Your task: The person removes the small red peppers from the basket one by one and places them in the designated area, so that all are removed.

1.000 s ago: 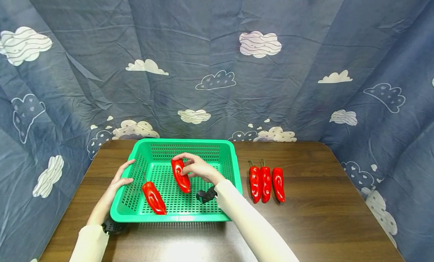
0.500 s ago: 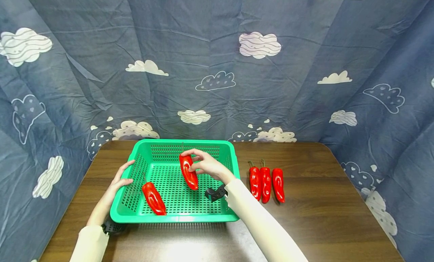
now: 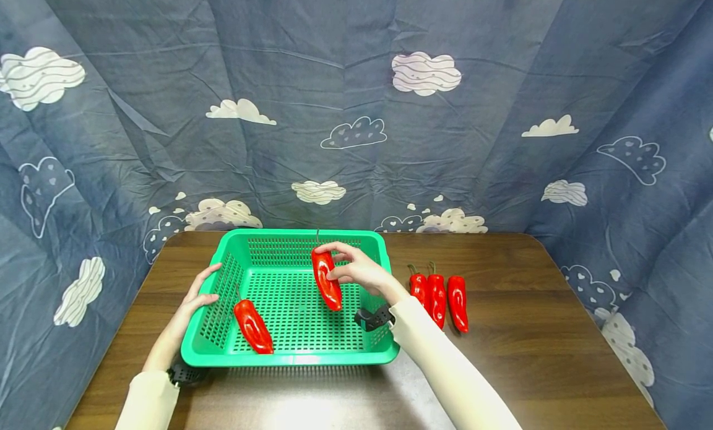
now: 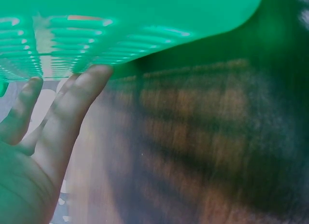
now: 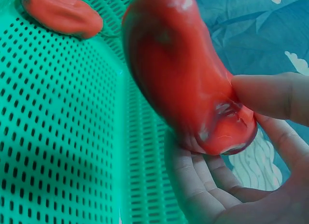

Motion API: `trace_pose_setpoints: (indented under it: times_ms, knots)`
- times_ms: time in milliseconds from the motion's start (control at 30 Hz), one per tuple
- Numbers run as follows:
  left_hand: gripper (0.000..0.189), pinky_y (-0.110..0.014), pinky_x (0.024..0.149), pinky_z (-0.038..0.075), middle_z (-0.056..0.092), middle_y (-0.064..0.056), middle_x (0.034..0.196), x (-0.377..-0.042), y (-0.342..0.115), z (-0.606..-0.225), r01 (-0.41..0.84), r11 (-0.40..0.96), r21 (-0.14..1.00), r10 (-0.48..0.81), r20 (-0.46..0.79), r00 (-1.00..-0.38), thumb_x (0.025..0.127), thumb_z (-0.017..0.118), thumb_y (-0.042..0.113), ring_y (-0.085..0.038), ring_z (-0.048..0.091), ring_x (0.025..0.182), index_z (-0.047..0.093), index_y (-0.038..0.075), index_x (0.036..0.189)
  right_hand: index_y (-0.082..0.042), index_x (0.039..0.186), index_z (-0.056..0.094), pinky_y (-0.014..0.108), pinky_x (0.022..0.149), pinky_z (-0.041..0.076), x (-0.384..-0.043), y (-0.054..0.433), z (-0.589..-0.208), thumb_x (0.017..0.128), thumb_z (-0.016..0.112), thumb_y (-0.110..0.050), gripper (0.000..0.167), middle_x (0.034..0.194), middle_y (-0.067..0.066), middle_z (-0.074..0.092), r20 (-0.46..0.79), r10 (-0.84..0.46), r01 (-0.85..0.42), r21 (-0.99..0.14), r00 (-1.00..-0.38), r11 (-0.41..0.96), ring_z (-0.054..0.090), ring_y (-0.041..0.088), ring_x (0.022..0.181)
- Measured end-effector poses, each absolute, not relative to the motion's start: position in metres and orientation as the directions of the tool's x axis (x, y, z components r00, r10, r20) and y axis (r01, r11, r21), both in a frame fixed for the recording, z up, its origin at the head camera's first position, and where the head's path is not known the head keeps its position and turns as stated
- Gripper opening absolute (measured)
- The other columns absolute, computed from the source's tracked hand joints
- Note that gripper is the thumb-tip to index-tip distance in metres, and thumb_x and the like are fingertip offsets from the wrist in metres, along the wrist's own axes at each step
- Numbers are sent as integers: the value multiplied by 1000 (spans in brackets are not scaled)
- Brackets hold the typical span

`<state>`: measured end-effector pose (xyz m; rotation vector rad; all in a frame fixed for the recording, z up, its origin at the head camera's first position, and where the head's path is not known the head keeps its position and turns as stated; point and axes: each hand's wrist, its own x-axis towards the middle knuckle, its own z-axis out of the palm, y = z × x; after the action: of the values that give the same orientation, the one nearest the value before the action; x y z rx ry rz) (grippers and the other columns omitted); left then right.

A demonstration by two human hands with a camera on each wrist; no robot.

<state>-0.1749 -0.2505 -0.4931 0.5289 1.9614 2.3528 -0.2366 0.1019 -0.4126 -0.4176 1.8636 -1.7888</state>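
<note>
Over the green basket (image 3: 289, 358), my right hand (image 3: 362, 270) grips a red pepper (image 3: 327, 280), thumb on one side and fingers on the other. In the right wrist view this pepper (image 5: 169, 69) fills the middle, held near one end by the right hand (image 5: 251, 185). A second red pepper (image 3: 253, 326) lies on the basket floor at the left. My left hand (image 3: 192, 300) touches the outside of the basket's left wall with extended fingers; in the left wrist view the left hand's fingertips (image 4: 100, 72) meet the slotted side.
Right of the basket on the brown wooden table (image 3: 523, 331), three red peppers lie side by side, the rightmost pepper (image 3: 458, 303) slightly apart. My right sleeve (image 3: 445, 362) partly covers the leftmost one. A blue cloud-patterned curtain (image 3: 356, 189) hangs behind the table.
My right hand has moved to the right with the red pepper, and slightly up in the view. The left hand, the basket and the other peppers stay where they were.
</note>
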Motion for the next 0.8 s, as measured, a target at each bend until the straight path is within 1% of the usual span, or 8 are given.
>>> trace_pose_setpoints:
  times_ms: [167, 333, 567, 800]
  knots:
    - [63, -21, 87, 45, 48, 8, 128, -176, -250, -494, 213, -191, 958, 231, 255, -939, 89, 35, -11, -5, 52, 111, 41, 22, 143, -1, 132, 52, 37, 75, 53, -235, 115, -412, 80, 57, 11, 54, 114, 19, 47, -148, -544, 133, -989, -826, 66, 57, 26, 89]
    - [63, -19, 88, 44, 47, 10, 128, -177, -250, -495, 225, -170, 959, 218, 260, -941, 89, 36, -11, -4, 52, 110, 42, 21, 142, -1, 133, 50, 38, 77, 53, -233, 129, -412, 81, 57, 11, 54, 117, 21, 45, -147, -531, 129, -989, -834, 70, 58, 27, 90]
    - [62, -19, 88, 44, 47, 9, 128, -176, -250, -494, 219, -160, 962, 217, 251, -943, 89, 36, -10, -5, 52, 110, 41, 21, 143, -2, 134, 50, 42, 81, 51, -232, 147, -410, 81, 59, 8, 55, 118, 22, 44, -142, -505, 108, -989, -851, 96, 58, 26, 92]
    - [64, -19, 88, 45, 48, 10, 128, -175, -250, -494, 223, -173, 959, 217, 258, -941, 88, 35, -11, -5, 52, 110, 41, 21, 143, -3, 134, 49, 38, 79, 53, -227, 162, -407, 83, 59, 8, 54, 117, 22, 45, -133, -483, 95, -990, -866, 102, 60, 26, 90]
